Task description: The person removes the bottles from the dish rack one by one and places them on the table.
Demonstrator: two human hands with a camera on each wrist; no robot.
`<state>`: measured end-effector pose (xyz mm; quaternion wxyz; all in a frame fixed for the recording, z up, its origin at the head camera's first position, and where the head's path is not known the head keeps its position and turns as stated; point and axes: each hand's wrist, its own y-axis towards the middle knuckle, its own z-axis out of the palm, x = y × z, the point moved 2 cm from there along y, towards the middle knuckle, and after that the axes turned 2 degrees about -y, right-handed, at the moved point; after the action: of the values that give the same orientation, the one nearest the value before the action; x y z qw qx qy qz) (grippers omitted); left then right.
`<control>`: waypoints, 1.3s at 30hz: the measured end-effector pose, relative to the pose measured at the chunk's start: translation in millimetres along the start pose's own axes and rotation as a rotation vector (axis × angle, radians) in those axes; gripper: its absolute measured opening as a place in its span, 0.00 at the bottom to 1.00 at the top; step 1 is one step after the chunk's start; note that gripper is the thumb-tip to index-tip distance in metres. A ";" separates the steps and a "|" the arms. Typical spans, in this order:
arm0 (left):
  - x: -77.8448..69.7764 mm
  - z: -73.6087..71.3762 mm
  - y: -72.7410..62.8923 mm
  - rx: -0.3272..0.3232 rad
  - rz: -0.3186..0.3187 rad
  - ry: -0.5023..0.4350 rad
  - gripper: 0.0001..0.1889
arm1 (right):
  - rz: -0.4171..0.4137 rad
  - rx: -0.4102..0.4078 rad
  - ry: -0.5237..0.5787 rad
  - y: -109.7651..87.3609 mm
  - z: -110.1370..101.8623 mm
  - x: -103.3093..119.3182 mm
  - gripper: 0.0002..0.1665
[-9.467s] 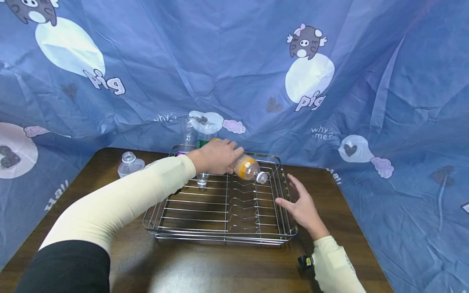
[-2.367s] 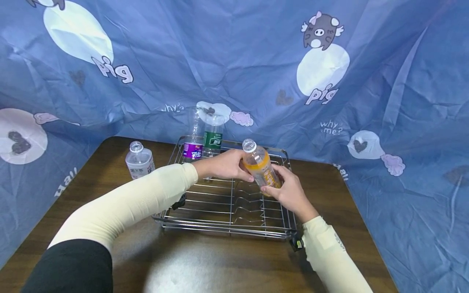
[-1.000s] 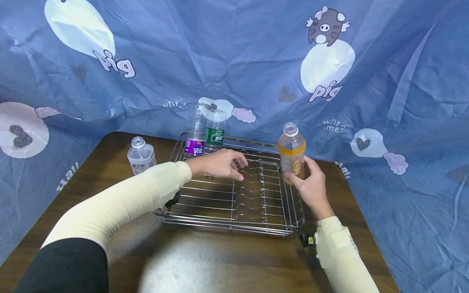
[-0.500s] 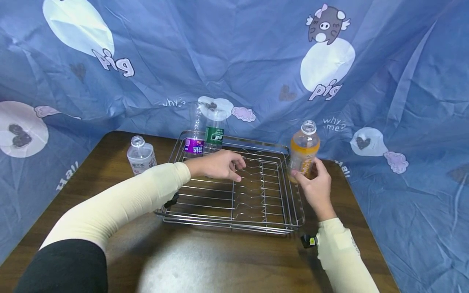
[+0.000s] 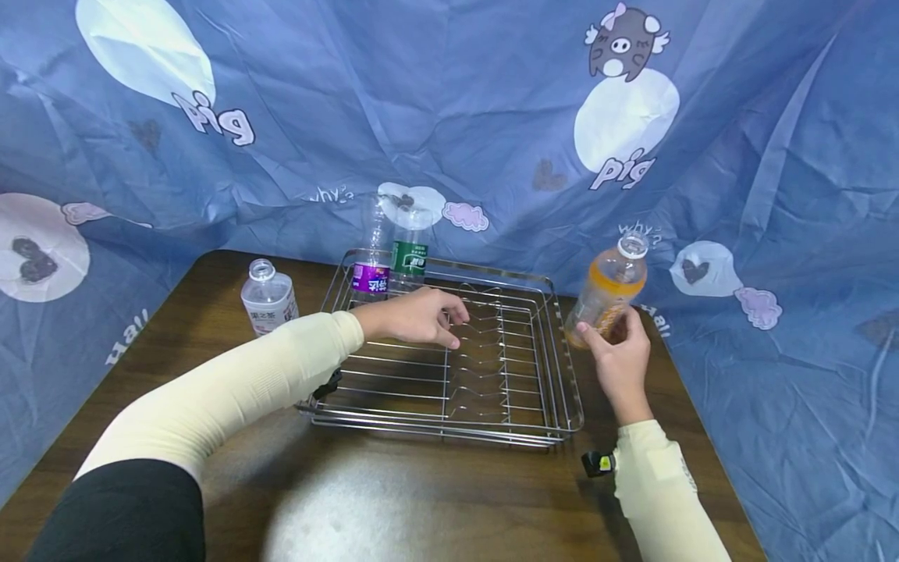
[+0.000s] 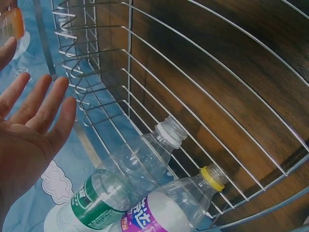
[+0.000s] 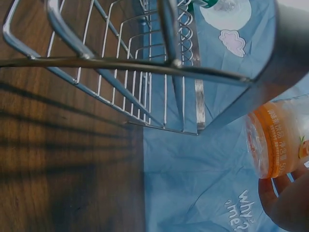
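Note:
My right hand (image 5: 623,363) grips a clear plastic bottle with orange bands (image 5: 611,285), held capless neck up and tilted to the right, beyond the rack's right side. The right wrist view shows the bottle's lower end (image 7: 276,140) above the fingers. Over the wire dish rack (image 5: 449,428) hovers my left hand (image 5: 414,316), fingers loosely bent and holding nothing. Behind it, a green-labelled bottle (image 5: 410,257) and a purple-labelled bottle (image 5: 371,277) stand upside down in the rack's back left. The left wrist view has their necks down among the wires.
A clear bottle with a pale label (image 5: 270,303) stands upright on the brown wooden table (image 5: 421,499), left of the rack. Blue printed cloth (image 5: 477,117) hangs behind the table. Raised wire dividers (image 5: 477,367) line the rack's right half.
The orange-banded bottle passed from my left hand to my right, turned neck up, then moved right past the rack's edge and tilted. My left hand let go and stays over the rack.

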<state>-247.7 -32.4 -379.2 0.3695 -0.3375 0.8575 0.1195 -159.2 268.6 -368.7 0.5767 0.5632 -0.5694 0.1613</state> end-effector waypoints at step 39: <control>7.9 -9.2 -15.8 -0.074 0.009 -0.045 0.39 | 0.049 -0.096 -0.111 9.2 -5.4 -75.2 0.29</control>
<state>-246.2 -52.2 -377.8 0.3753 -0.3444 0.8455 0.1604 -186.8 310.2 -425.9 0.5667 0.5289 -0.6210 0.1165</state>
